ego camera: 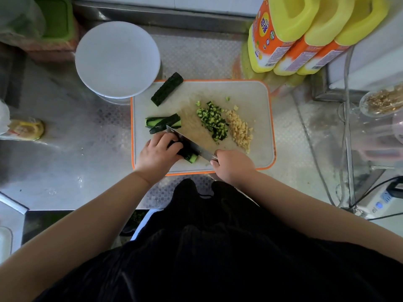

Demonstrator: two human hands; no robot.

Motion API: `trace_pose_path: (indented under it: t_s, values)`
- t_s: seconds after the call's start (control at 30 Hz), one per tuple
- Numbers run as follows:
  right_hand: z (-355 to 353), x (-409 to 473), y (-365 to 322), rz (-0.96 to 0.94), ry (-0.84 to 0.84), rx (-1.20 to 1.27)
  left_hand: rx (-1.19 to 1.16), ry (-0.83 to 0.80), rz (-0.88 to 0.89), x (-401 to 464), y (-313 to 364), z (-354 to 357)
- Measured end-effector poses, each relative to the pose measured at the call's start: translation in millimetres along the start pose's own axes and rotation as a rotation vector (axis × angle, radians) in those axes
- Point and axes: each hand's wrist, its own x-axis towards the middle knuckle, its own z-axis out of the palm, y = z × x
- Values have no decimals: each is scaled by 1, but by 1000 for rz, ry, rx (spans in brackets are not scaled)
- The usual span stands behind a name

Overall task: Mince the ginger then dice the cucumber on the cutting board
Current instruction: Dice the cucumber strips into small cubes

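A white cutting board (250, 94) with an orange rim lies on the steel counter. My left hand (158, 152) grips a bundle of cucumber strips (190, 155) near the board's front edge. My right hand (232, 164) holds the knife (189, 142) by its handle, the blade set across the strips beside my left fingers. A pile of diced cucumber (212, 120) sits mid-board, with minced ginger (239, 129) just right of it. More cucumber strips (163, 123) lie at the left, and a dark cucumber half (166, 89) rests at the board's back left corner.
A stack of white plates (117, 59) stands behind the board on the left. Yellow and orange bottles (290, 38) stand at the back right. A glass jar (383, 101) and cables lie at the far right, and a small yellow packet (26, 129) at the left.
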Motion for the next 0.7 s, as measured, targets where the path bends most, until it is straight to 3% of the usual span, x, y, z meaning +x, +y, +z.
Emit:
trace_pose_path:
  t_s: [0.1, 0.27, 0.43, 0.53, 0.7]
  values:
    - [3, 1, -3, 31, -26, 29, -68, 12, -70, -3, 6, 2]
    - [9, 3, -6, 98, -52, 112, -85, -36, -12, -12, 22, 4]
    - [7, 3, -6, 117, -70, 152, -14, -85, -181, -2, 43, 14]
    - [4, 5, -6, 100, -85, 132, 41, -42, -250, 4, 50, 19]
    - [2, 5, -5, 50, -51, 51, 66, 77, -223, 2, 48, 23]
